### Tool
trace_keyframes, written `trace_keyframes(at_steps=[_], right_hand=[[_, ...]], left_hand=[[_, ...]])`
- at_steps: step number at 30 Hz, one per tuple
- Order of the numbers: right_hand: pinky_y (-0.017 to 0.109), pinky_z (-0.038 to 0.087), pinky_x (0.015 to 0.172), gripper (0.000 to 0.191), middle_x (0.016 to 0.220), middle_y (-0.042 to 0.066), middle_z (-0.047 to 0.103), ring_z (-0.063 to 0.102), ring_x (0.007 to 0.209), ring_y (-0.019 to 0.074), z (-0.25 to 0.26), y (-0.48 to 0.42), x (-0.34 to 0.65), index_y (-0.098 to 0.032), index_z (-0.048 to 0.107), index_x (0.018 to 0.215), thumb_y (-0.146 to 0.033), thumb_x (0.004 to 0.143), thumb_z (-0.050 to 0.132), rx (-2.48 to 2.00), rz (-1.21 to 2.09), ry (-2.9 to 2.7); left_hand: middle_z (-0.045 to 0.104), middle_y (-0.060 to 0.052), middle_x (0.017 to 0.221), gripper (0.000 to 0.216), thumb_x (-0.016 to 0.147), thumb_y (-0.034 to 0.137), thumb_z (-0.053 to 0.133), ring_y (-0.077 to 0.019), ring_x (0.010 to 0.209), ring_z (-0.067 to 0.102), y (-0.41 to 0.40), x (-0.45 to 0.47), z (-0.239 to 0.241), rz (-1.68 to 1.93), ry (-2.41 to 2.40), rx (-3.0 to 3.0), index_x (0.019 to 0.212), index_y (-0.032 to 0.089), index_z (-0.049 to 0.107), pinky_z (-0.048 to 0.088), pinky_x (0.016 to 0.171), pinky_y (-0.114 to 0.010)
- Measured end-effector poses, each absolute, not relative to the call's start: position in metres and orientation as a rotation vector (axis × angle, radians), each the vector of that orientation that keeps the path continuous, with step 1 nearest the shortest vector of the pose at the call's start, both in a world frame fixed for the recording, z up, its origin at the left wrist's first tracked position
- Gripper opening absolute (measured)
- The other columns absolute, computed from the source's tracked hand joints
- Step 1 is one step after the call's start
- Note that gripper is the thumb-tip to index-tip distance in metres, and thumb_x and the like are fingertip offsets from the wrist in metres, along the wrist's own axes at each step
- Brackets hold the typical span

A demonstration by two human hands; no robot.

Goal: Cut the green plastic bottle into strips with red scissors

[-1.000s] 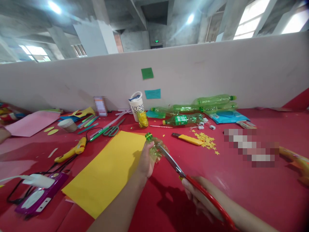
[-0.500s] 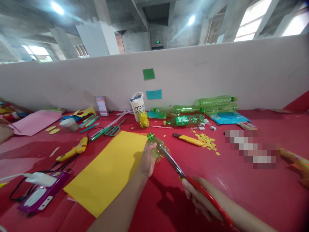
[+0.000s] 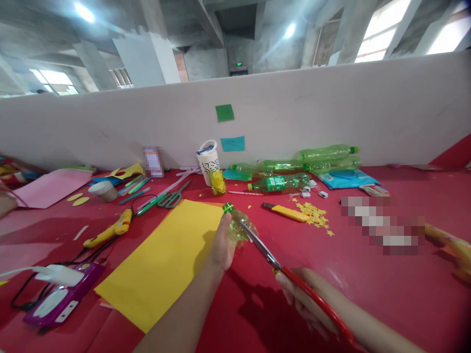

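My left hand is closed around the cut-off top of a clear green plastic bottle, its green neck tilted up and away to the left. In my right hand is a pair of large red-handled scissors. Their metal blades point up and left, with the tips against the bottle piece's side; whether they pass through the plastic I cannot tell. Beneath and left of my left hand lies a yellow paper sheet. A yellow utility knife rests beyond the scissors.
Several green bottles lie by the white partition. Yellow paper stars are scattered right of the knife. A white cup stands at the back. Leftward are grey-green scissors, a yellow glue gun and a purple power strip.
My left thumb has shifted up toward the bottle neck, and the bottle piece has turned slightly. The scissors stay at its side, almost unmoved. The whole view has drifted a little.
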State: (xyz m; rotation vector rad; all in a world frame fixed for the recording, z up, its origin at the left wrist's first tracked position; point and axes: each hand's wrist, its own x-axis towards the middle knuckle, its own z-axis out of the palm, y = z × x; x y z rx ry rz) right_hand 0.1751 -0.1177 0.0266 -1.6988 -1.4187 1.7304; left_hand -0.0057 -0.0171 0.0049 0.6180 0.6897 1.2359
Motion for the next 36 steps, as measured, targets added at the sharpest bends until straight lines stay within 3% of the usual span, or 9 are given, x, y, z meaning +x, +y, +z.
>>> trace_keyframes(at_steps=[4,18,27,36], right_hand=[[0.013,0.027,0.025,0.055,0.038,-0.01,0.039,0.035,0.025,0.0049,0.024,-0.118,0.179,-0.021,0.046,0.067,-0.074,0.079,0.041,-1.649,1.75,-1.394],[0.014,0.027,0.027,0.048,0.035,-0.01,0.035,0.032,0.025,0.0038,0.03,-0.117,0.174,-0.021,0.041,0.06,-0.063,0.084,0.046,-1.758,1.649,-1.441],[0.013,0.031,0.028,0.053,0.035,-0.012,0.035,0.03,0.025,0.0031,0.026,-0.119,0.178,-0.021,0.044,0.066,-0.071,0.081,0.039,-1.61,1.74,-1.352],[0.014,0.031,0.022,0.055,0.033,-0.01,0.037,0.034,0.022,0.0049,0.013,-0.117,0.179,-0.021,0.044,0.059,-0.073,0.077,0.046,-1.66,1.722,-1.314]], left_hand=[[0.07,-0.005,0.086,0.035,0.082,0.049,0.055,-0.0201,0.085,0.065,-0.017,-0.004,0.005,1.249,0.746,0.607,0.089,0.017,0.064,0.049,0.077,-0.032],[0.07,-0.003,0.093,0.028,0.078,0.044,0.061,-0.0178,0.087,0.065,-0.016,-0.001,0.001,1.294,0.774,0.612,0.091,0.019,0.06,0.046,0.081,-0.03],[0.07,-0.004,0.095,0.022,0.079,0.037,0.06,-0.0204,0.1,0.061,-0.019,0.002,-0.005,1.376,0.833,0.794,0.093,0.02,0.064,0.044,0.091,-0.032],[0.069,-0.004,0.1,0.02,0.08,0.034,0.06,-0.0208,0.111,0.056,-0.018,0.001,-0.012,1.387,0.855,0.819,0.092,0.02,0.065,0.04,0.097,-0.032]])
